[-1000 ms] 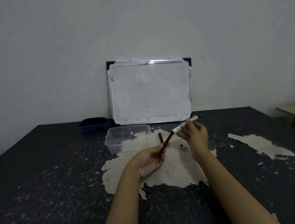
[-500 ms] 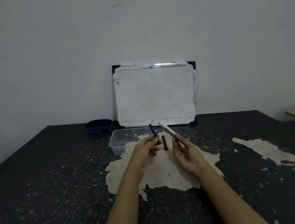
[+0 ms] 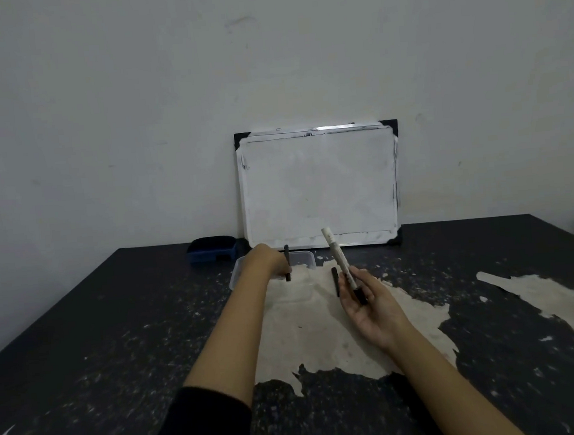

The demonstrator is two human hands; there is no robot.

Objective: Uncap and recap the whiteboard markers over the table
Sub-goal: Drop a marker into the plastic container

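My right hand (image 3: 371, 305) is palm up over the pale patch of the table and holds a white whiteboard marker (image 3: 337, 256). Its white end tilts up and away, and its dark end rests in my palm. My left hand (image 3: 265, 263) reaches forward over the near edge of a clear plastic container (image 3: 308, 257). It grips a slim black piece (image 3: 287, 264) held upright; I cannot tell whether that piece is a cap or a marker. Another short black piece (image 3: 335, 279) lies on the table just left of my right fingers.
A small whiteboard (image 3: 319, 187) leans against the wall at the table's far edge. A blue eraser (image 3: 212, 249) sits to its left, behind the container. The dark table (image 3: 116, 333) has worn pale patches at the centre and at the right.
My hands have drawn apart. The left hand carried the black piece forward to the container, while the right hand turned the white marker more upright and stayed in place.
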